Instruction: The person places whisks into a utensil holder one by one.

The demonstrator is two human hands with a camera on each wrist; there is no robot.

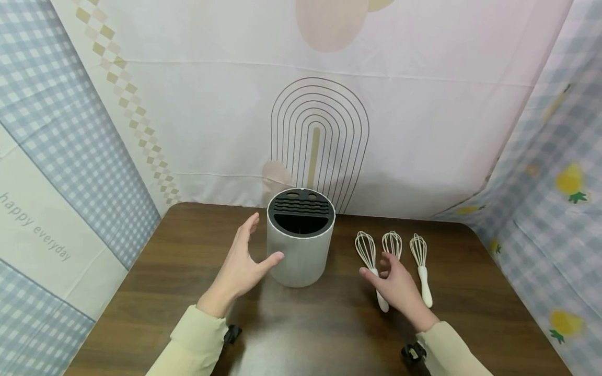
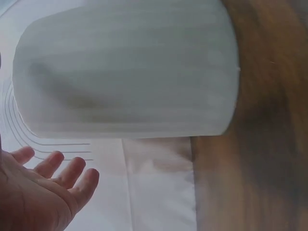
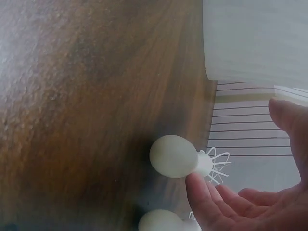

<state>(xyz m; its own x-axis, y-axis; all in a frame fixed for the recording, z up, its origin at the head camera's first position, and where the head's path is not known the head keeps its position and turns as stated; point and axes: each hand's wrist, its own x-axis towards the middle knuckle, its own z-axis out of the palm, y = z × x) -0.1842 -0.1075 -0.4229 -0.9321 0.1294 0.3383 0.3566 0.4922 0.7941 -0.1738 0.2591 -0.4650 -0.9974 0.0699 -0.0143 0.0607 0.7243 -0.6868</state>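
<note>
A light grey cylindrical utensil holder (image 1: 298, 263) with a slotted black top stands upright on the table. My left hand (image 1: 237, 269) is just left of it, fingers extended and thumb spread towards its front. In the left wrist view, a gap shows between that hand (image 2: 41, 199) and the holder's side (image 2: 130, 72). To the right lie three white whisks, heads pointing away: a left whisk (image 1: 383, 302), a middle whisk (image 1: 392, 242) and a right whisk (image 1: 424, 284). Over the middle one, hiding its handle, hovers my right hand (image 1: 397, 287); its fingers are loosely bent. Whether a fingertip touches a handle (image 3: 173, 156) I cannot tell.
The brown wooden table (image 1: 305, 334) has rounded far corners. Behind it hangs a pale patterned cloth (image 1: 211, 115). Checked cloth hangs on the left (image 1: 84, 104) and right (image 1: 541, 209) sides.
</note>
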